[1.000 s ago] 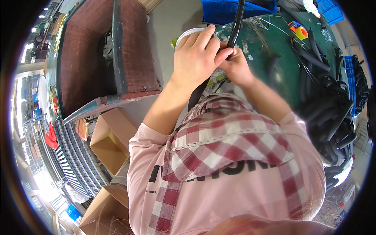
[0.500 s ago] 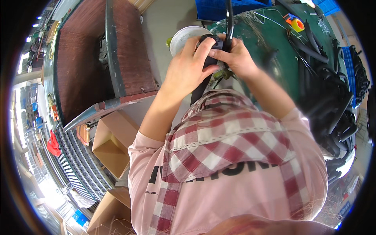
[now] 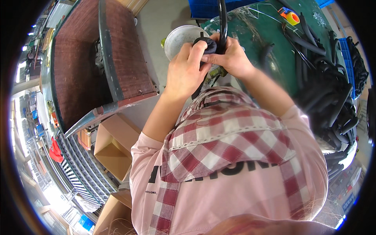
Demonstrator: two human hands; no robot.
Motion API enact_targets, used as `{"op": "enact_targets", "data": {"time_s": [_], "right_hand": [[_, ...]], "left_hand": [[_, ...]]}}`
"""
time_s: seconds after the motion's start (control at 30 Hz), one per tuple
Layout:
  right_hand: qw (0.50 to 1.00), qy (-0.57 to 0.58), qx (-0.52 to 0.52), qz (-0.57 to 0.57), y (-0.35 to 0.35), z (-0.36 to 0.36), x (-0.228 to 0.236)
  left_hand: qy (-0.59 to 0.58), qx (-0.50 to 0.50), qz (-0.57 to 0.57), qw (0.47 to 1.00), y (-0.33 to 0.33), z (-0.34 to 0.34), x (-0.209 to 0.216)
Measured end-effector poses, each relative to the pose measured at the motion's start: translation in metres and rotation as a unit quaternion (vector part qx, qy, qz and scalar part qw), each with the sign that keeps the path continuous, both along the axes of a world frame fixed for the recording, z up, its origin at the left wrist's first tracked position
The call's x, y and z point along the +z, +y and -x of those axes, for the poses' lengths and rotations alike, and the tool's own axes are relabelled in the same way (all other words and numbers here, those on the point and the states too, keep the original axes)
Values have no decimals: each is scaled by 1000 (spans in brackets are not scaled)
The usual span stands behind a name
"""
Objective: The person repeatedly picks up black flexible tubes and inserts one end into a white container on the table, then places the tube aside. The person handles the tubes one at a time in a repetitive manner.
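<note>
In front of my chest, a thick black foam tube is bent over between my two hands. My left hand is closed round it from the left, index finger hooked over the top and the lower fingers hidden. From the right, my right hand grips the same piece, its thumb pressed across the near side. A glossy black bent rod rises beside the right fingers; its lower end is hidden behind them. Below the hands is a small greenish metal fitting, partly covered.
A white bucket stands just beyond my left hand. The green table holds an orange-and-yellow tape roll and a heap of black foam tubes. At left are a brown wooden bin and a cardboard box.
My left hand has slid a little lower, leaving more of the foam tube's rounded top showing. My right thumb still presses on it. The whole view has shifted slightly.
</note>
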State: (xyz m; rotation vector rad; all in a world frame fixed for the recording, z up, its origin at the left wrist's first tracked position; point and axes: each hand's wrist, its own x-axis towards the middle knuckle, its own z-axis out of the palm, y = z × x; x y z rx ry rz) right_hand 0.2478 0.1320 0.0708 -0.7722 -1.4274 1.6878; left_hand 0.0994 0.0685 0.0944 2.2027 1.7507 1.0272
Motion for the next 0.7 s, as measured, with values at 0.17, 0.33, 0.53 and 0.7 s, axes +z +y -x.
{"op": "enact_targets", "data": {"time_s": [0.17,0.33,0.53,0.7], "right_hand": [[999,-31,24,-21,-9,3,-15],[998,-38,59,6,-12,6,-15],[997,-12,78,1,-7,4,-2],[987,-80,137,10,-9,5,-4]], "left_hand": [[-1,0,39,999,-5,4,-2],[-57,16,7,998,-16,12,-12],[-76,40,-37,996,-25,18,2],[-29,-12,41,999,-36,11,-3]]}}
